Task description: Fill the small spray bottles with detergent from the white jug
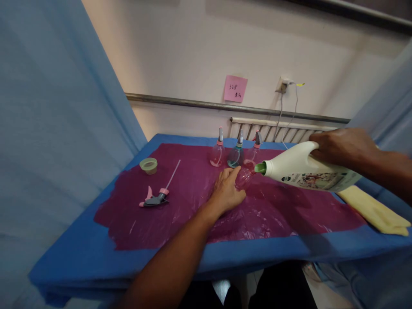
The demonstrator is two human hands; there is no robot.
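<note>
Blue curtain point(64, 107): hangs at far left. Purple plastic sheet point(122, 214): lies over blue cloth point(77, 253). Small pale-green cup point(149, 167): stands near the sheet's left end. Loose spray head point(157, 198), pink and grey: lies with tube outstretched. First spray bottle point(216, 157), pink liquid: stands at the rear. Left hand point(227, 186): clamped on the clear bottle. Second spray bottle point(235, 159), teal liquid: stands behind. Clear bottle point(243, 179), headless: sits mid-sheet, mouth at the jug's spout. Third spray bottle point(252, 157), pink liquid: stands behind it. Cream jug point(291, 169), green spout: tips leftward, above the sheet. Right hand point(341, 145): closed around the jug's handle. Yellow cloth point(375, 211): lies folded at right.
</note>
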